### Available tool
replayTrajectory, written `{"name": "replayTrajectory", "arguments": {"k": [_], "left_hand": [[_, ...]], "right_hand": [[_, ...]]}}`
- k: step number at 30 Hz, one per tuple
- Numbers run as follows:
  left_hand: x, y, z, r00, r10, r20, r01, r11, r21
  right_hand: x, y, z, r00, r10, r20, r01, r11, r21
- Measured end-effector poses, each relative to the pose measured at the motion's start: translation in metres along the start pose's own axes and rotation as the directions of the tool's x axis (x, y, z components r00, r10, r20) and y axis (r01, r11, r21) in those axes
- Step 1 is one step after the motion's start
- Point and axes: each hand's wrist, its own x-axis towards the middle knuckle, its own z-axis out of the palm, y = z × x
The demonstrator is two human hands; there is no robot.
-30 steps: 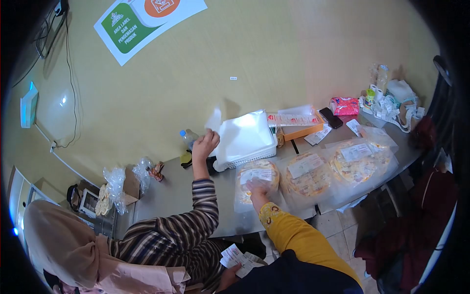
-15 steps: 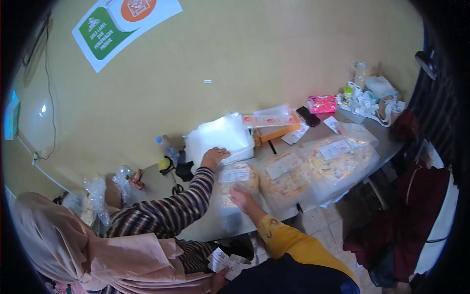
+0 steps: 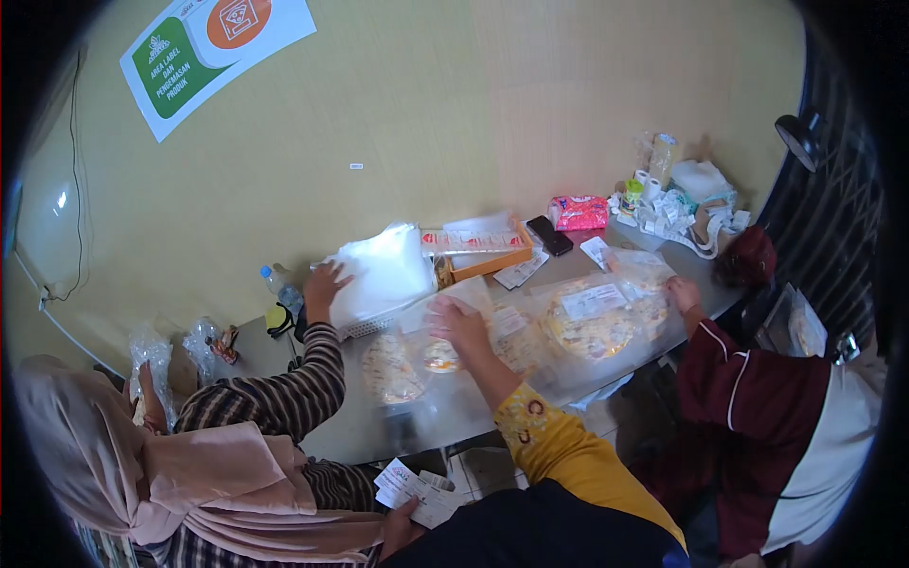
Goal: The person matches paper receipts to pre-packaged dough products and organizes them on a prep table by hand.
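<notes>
My right hand [image 3: 461, 327], in a yellow sleeve, lies over a clear plastic bag with a round pizza [image 3: 442, 356] inside; its fingers are spread. My left hand [image 3: 402, 523], low in the view, is closed on several white printed labels [image 3: 428, 500]. To the left of my right hand lies another bagged pizza [image 3: 390, 367], its lower edge blurred. To the right, a bagged pizza [image 3: 592, 331] carries a white label [image 3: 592, 301].
At left, a co-worker in striped sleeves [image 3: 308, 374] touches white sheets [image 3: 379, 275] in a basket. At right, a person in maroon [image 3: 729, 379] touches the farthest bag. Behind are an orange box [image 3: 492, 260], a phone [image 3: 549, 235] and a pink pack [image 3: 578, 213].
The view has shifted right. My right hand has moved up over the bags. Another bagged pizza now shows at the left, and the person in maroon has reached in.
</notes>
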Motion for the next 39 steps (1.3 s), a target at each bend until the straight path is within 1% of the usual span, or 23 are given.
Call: {"name": "replayTrajectory", "arguments": {"k": [2,5,8,11,12,14,15,16,17,19,20,23,24,27,30,33,35,36,39], "left_hand": [[0.001,-0.007,0.024,0.997,0.076,-0.002,-0.076,0.997,0.028],[0.0,-0.007,0.065,0.986,0.145,-0.08,-0.142,0.989,0.039],[0.001,-0.012,0.097,0.966,0.247,0.071,-0.246,0.969,-0.021],[0.013,-0.017,0.116,0.952,0.284,0.113,-0.282,0.959,-0.039],[0.015,-0.017,0.126,0.95,0.289,0.118,-0.285,0.957,-0.05],[0.021,-0.014,0.145,0.948,0.292,0.128,-0.281,0.955,-0.098],[0.025,-0.015,0.152,0.947,0.29,0.14,-0.271,0.953,-0.138],[0.029,-0.016,0.161,0.933,0.317,0.17,-0.291,0.943,-0.162],[0.027,-0.015,0.174,0.931,0.309,0.194,-0.28,0.946,-0.165],[0.021,-0.014,0.2,0.927,0.279,0.251,-0.242,0.955,-0.169],[0.024,-0.016,0.201,0.933,0.254,0.253,-0.214,0.961,-0.176],[0.022,-0.021,0.219,0.922,0.233,0.308,-0.189,0.968,-0.167],[0.023,-0.023,0.224,0.924,0.217,0.315,-0.171,0.971,-0.166],[0.022,-0.028,0.236,0.919,0.209,0.334,-0.155,0.971,-0.179],[0.014,-0.028,0.246,0.892,0.175,0.416,-0.108,0.977,-0.182],[0.008,-0.03,0.248,0.903,0.105,0.416,-0.067,0.992,-0.105],[0.001,-0.029,0.255,0.909,0.078,0.41,-0.047,0.995,-0.086],[-0.001,-0.032,0.254,0.909,0.071,0.411,-0.044,0.996,-0.075],[-0.002,-0.037,0.247,0.908,0.04,0.418,0.021,0.99,-0.14]], "right_hand": [[-0.011,-0.011,-0.034,0.994,0.065,-0.086,-0.064,0.998,0.011],[-0.021,-0.004,-0.098,0.958,0.191,-0.215,-0.186,0.982,0.042],[-0.039,-0.015,-0.137,0.948,0.25,-0.198,-0.231,0.966,0.118],[-0.055,-0.039,-0.154,0.901,0.419,-0.11,-0.409,0.907,0.096],[-0.057,-0.045,-0.164,0.874,0.483,-0.048,-0.484,0.875,-0.007],[-0.062,-0.052,-0.177,0.787,0.613,0.063,-0.589,0.779,-0.215],[-0.074,-0.057,-0.171,0.822,0.556,0.121,-0.494,0.803,-0.333],[-0.087,-0.072,-0.163,0.849,0.495,0.183,-0.38,0.814,-0.44],[-0.099,-0.084,-0.158,0.866,0.434,0.247,-0.253,0.809,-0.531],[-0.119,-0.096,-0.144,0.861,0.321,0.394,-0.069,0.841,-0.537],[-0.128,-0.099,-0.139,0.848,0.263,0.46,0.025,0.848,-0.53],[-0.146,-0.108,-0.132,0.846,0.203,0.493,0.053,0.888,-0.457],[-0.147,-0.114,-0.134,0.849,0.209,0.485,0.086,0.852,-0.517],[-0.147,-0.132,-0.14,0.858,0.258,0.444,0.027,0.84,-0.541],[-0.149,-0.14,-0.147,0.858,0.239,0.456,0.063,0.83,-0.554],[-0.156,-0.159,-0.141,0.864,0.233,0.447,0.106,0.783,-0.613],[-0.156,-0.17,-0.14,0.803,0.115,0.585,0.375,0.666,-0.645],[-0.158,-0.171,-0.142,0.75,0.062,0.658,0.507,0.585,-0.633],[-0.159,-0.169,-0.144,0.661,-0.066,0.747,0.652,0.544,-0.528]]}}
